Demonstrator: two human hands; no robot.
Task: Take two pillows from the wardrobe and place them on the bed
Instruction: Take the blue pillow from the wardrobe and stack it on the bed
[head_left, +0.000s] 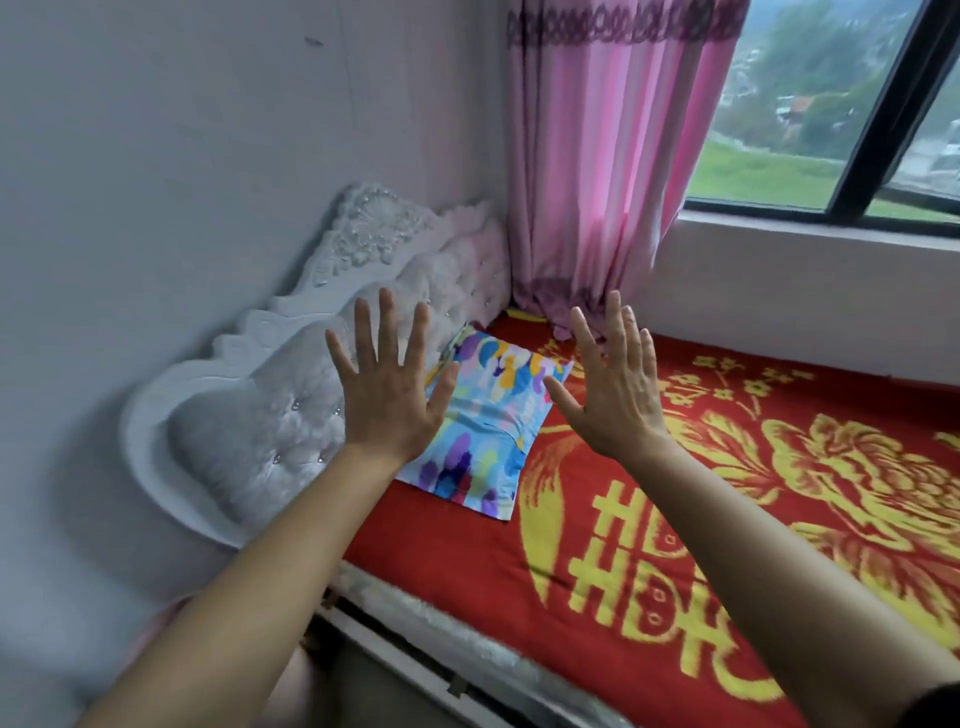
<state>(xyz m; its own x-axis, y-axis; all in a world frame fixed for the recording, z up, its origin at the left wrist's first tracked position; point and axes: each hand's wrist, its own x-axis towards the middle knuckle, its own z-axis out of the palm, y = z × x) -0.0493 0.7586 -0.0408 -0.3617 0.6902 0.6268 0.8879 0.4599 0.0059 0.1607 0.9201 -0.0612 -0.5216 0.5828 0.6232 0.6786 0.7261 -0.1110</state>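
Note:
A pillow (488, 426) in a light-blue cover with purple, yellow and green patches lies flat at the head of the bed (675, 519), which has a red blanket with yellow flowers and characters. A second edge of patterned fabric shows behind its far left corner; I cannot tell whether that is another pillow. My left hand (389, 395) is raised above the pillow's left side, fingers spread, holding nothing. My right hand (610, 389) is raised above the pillow's right side, also spread and empty. Neither hand touches the pillow. No wardrobe is in view.
A white tufted headboard (291, 405) leans against the left wall. A pink curtain (597, 166) hangs in the far corner down to the bed. A window (841, 104) with a dark frame runs along the right wall. The bed's near edge (467, 639) has a pale rail.

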